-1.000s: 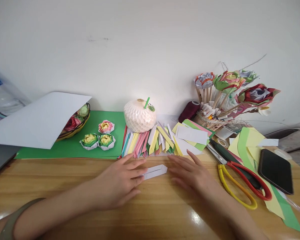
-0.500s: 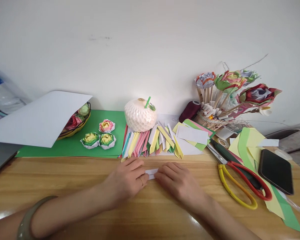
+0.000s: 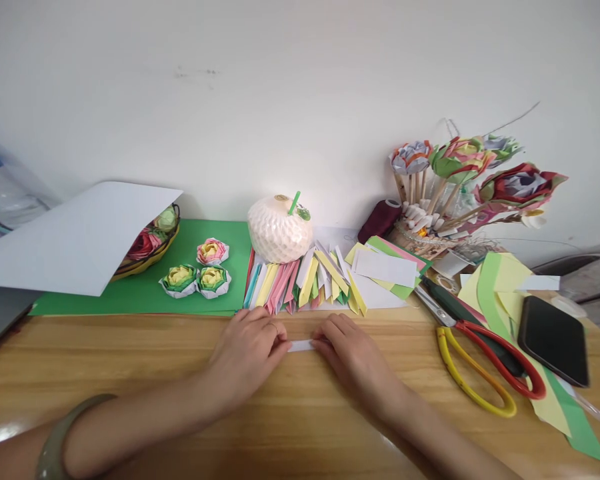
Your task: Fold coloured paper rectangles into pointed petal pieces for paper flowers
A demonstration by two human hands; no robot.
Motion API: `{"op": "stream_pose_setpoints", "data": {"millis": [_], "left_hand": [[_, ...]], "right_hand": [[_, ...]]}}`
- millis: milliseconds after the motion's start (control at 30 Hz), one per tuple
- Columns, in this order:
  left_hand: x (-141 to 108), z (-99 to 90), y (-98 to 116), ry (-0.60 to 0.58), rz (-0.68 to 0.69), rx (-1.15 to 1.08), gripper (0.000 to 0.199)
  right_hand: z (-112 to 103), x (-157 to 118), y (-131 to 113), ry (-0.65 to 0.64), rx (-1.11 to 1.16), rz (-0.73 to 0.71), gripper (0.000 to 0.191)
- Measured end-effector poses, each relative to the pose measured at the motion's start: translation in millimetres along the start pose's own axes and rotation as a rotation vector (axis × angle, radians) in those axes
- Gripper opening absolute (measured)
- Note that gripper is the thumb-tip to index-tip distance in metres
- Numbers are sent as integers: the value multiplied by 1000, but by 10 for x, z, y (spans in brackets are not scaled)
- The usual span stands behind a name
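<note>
A narrow strip of white paper point(image 3: 301, 345) lies low over the wooden table between my hands. My left hand point(image 3: 250, 347) pinches its left end between thumb and fingers, and a ring shows on one finger. Its right end is pinched by my right hand point(image 3: 353, 353). The fingers cover both ends of the strip. Just beyond my hands lies a row of folded paper pieces point(image 3: 280, 285) in pink, yellow, white, green and blue.
Scissors point(image 3: 475, 327) and a black phone point(image 3: 554, 340) lie at the right among paper scraps. Behind stand a white textured ball point(image 3: 280, 230) and paper flowers point(image 3: 463, 160). Three small paper flowers point(image 3: 213, 281) sit on green sheets point(image 3: 130, 300), near a basket point(image 3: 150, 260) partly under white paper point(image 3: 85, 233).
The white strip looks narrower, and its lengthwise crease line no longer shows. My hands have shifted slightly, and my left thumb now shows at the strip's left end.
</note>
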State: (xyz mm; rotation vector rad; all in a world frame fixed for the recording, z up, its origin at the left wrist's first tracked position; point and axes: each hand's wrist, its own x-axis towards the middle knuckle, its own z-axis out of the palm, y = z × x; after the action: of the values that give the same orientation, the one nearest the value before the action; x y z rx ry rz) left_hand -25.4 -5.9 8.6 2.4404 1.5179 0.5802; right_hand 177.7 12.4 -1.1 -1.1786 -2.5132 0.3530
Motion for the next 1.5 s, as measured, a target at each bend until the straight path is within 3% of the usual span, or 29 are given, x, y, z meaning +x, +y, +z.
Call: {"op": "stream_pose_setpoints", "data": {"millis": [333, 600, 700, 800, 900, 1067, 1200, 1333, 1500], "left_hand": [[-4, 9, -37, -8, 120, 107, 12], [-17, 14, -56, 4, 154, -37, 6], [-27, 30, -66, 77, 178, -123, 14], [-53, 63, -34, 164, 226, -182, 22], [-70, 93, 27, 225, 330, -116, 33], [-66, 97, 85, 276, 498, 49, 41], [-65, 83, 82, 305, 489, 39, 36], [-60, 64, 59, 266, 435, -46, 34], [-51, 29, -17, 210, 515, -14, 33]], "right_hand": [[-162, -1, 41, -59, 23, 67, 10], [-179, 11, 77, -29, 146, 36, 16], [-184, -4, 2, -41, 162, 5, 10], [-152, -30, -106, -69, 160, -112, 10], [-78, -60, -184, -47, 78, -220, 24], [-29, -99, -228, 13, -52, -267, 34], [-125, -107, -224, -37, -79, -281, 30], [-228, -95, -192, -117, -107, -302, 11], [-284, -103, -118, -143, -98, -311, 18]]}}
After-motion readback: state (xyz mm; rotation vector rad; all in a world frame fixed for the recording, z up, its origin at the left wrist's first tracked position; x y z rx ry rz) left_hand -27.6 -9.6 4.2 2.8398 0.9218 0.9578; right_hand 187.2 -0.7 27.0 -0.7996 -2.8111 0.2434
